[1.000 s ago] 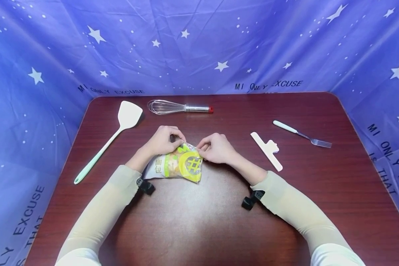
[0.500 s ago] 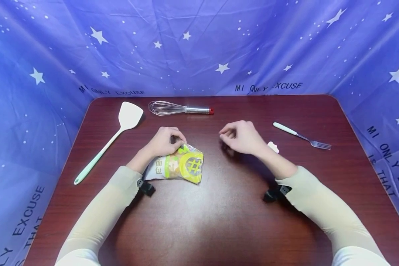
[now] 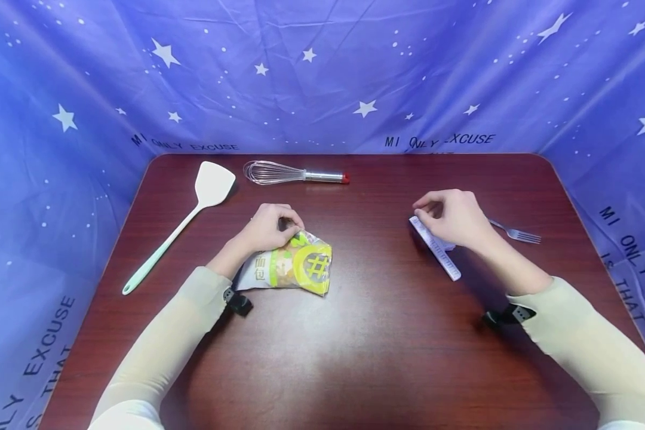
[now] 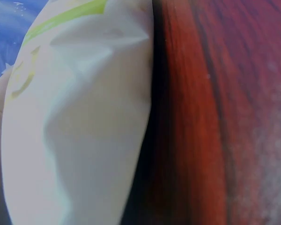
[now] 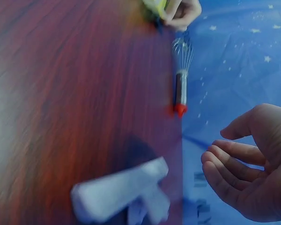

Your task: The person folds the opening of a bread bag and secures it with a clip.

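My left hand point(image 3: 273, 228) pinches the upper edge of a yellow, green and white bread bag point(image 3: 312, 266), which lies on its side on the table. The bag's pale end point(image 4: 93, 122) fills much of the left wrist view. Toward the right, my right hand point(image 3: 454, 218) hovers by the far end of a white bag clip point(image 3: 436, 249), overlapping part of it in the head view. In the right wrist view the fingers of that hand point(image 5: 253, 168) are loosely bent around nothing, and the clip point(image 5: 117, 190) appears apart from them.
A fork point(image 3: 518, 235) lies beyond the right wrist, its handle hidden behind the hand. At the back is a wire whisk point(image 3: 295, 174) with a red end. A white turner point(image 3: 196, 209) with a green handle lies on the left. A starry blue curtain point(image 3: 322, 77) surrounds the table.
My right hand has let go of the bread bag and moved right to the bag clip. The left hand has stayed at the bag's edge.
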`<act>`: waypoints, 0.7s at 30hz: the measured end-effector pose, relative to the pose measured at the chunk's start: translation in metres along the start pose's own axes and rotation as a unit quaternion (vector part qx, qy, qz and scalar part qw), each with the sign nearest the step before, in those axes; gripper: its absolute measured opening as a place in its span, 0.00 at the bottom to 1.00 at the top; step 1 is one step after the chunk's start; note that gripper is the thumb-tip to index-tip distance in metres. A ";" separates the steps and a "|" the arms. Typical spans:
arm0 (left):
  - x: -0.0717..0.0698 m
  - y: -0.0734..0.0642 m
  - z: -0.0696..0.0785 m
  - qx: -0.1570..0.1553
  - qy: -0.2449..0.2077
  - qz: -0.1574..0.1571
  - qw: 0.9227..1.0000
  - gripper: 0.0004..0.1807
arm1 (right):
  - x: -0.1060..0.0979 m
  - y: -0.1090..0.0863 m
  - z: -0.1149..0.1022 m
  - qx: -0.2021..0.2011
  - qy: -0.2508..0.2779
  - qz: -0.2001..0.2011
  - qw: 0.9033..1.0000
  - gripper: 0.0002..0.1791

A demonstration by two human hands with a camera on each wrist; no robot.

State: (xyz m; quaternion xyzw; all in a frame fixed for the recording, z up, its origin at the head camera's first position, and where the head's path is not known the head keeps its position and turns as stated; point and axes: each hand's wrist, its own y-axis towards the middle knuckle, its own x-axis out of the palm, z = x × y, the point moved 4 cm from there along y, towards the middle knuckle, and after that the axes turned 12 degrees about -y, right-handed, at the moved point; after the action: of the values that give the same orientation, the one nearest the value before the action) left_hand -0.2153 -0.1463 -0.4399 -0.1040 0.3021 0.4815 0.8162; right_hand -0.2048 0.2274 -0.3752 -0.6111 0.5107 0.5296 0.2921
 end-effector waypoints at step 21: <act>0.001 0.001 -0.003 0.000 0.001 0.005 1.000 0.06 | 0.005 -0.040 0.062 0.064 -0.021 -0.033 0.997 0.08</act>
State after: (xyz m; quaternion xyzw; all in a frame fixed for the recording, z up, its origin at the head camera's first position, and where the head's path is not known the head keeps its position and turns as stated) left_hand -0.2167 -0.1465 -0.4424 -0.1029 0.3032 0.4857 0.8133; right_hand -0.1891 0.2943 -0.4036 -0.5966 0.5165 0.4988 0.3583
